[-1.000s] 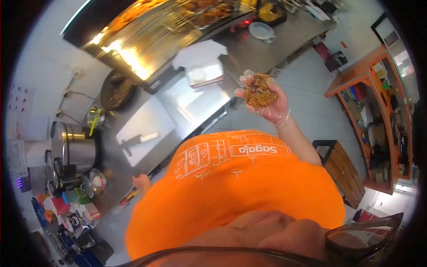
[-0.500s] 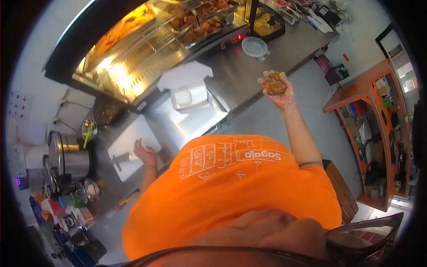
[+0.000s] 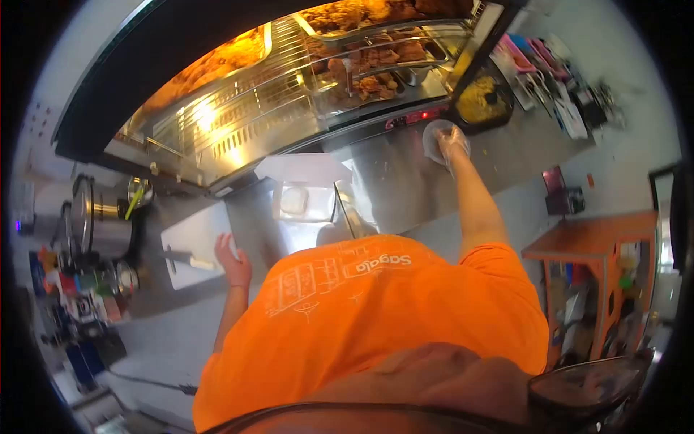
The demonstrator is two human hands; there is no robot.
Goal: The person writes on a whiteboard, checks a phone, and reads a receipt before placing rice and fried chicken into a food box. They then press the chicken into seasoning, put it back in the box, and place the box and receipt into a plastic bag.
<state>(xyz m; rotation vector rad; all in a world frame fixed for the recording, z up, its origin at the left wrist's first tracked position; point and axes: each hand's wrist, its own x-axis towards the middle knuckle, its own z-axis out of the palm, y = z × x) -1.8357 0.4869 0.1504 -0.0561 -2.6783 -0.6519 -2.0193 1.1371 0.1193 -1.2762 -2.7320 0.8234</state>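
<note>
My right hand [image 3: 454, 141], in a clear plastic glove, is at a clear plastic bowl [image 3: 433, 150] on the steel counter. Its fingers are curled inward over the bowl; whatever they hold is hidden from me. My left hand [image 3: 231, 259] is bare, its fingers apart, at the right edge of a white cutting board [image 3: 200, 226]. A knife [image 3: 189, 260] lies on that board, its handle toward my left hand. Between my hands stands an open white box [image 3: 316, 210] with its lid [image 3: 303, 168] folded back. A white packet [image 3: 294, 200] sits inside it.
A lit warming cabinet [image 3: 231, 116] with fried chicken [image 3: 365, 54] runs along the back. Right of it is a dark tray of yellow food [image 3: 483, 100]. A large steel pot [image 3: 105, 213] stands at left. An orange shelf unit [image 3: 589, 242] is at the right.
My gloved right hand has moved forward to the bowl, and the fried chicken piece it held up no longer shows clearly. My left hand stays by the board. The view has shifted.
</note>
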